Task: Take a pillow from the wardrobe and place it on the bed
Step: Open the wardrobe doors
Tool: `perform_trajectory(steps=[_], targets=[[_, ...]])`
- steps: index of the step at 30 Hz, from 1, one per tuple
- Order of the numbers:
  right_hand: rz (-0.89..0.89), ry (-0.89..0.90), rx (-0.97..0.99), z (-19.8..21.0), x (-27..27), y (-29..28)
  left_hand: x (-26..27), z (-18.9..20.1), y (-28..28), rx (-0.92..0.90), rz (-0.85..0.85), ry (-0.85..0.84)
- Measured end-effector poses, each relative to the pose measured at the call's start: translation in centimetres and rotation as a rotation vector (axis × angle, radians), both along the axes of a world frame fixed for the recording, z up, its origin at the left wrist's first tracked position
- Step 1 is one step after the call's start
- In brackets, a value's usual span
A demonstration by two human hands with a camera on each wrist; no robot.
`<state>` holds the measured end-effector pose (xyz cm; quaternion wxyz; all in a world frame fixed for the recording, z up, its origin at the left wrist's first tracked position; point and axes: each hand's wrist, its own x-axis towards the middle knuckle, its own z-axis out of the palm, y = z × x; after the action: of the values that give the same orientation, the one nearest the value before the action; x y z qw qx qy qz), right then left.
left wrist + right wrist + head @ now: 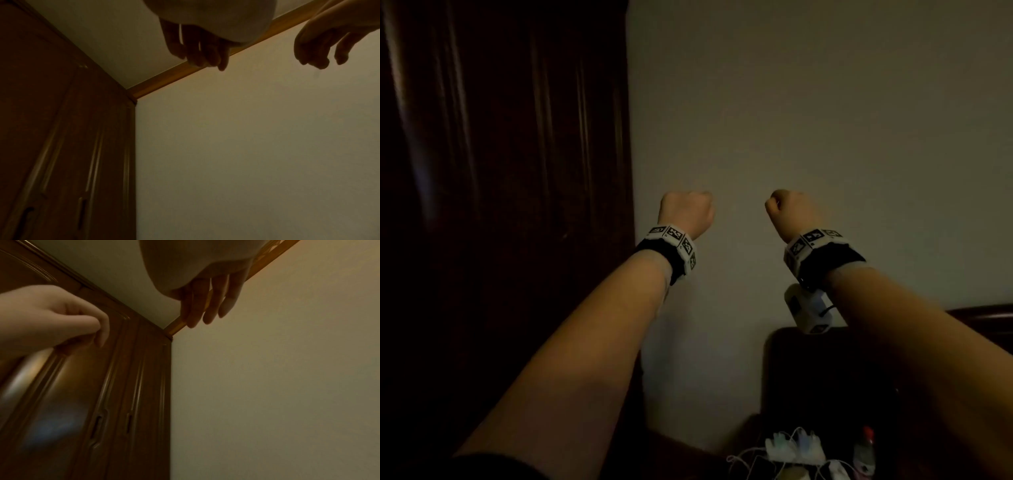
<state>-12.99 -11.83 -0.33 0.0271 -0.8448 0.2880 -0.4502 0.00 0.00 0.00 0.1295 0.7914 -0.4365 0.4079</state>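
Note:
The dark wooden wardrobe (500, 171) fills the left side, and its doors (92, 394) with slot handles (96, 426) are closed. No pillow shows in any view. Both my arms are raised in front of the bare wall, to the right of the wardrobe. My left hand (686, 210) hangs with loosely curled fingers (197, 53) and holds nothing. About a hand's width to its right, my right hand (789, 210) also droops with relaxed fingers (207, 305), empty. A dark headboard (825, 377) of the bed stands low at the right.
The room is dim. A plain wall (825, 120) faces me, with a wooden moulding (185, 71) where it meets the ceiling. Below, beside the headboard, lie white chargers with cables (794, 448) and a bottle with a red cap (864, 448).

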Motion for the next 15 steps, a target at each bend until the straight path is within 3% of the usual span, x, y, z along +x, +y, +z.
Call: perform_trajectory(steps=[8, 15], targets=[[0.217, 0.013, 0.04, -0.6, 6.9, 5.9, 4.6, -1.2, 7.8, 0.036, 0.161, -0.049], [0.584, 0.056, 0.22, -3.9, 17.1, 16.4, 9.4, -4.5, 19.5, -0.019, 0.353, 0.106]])
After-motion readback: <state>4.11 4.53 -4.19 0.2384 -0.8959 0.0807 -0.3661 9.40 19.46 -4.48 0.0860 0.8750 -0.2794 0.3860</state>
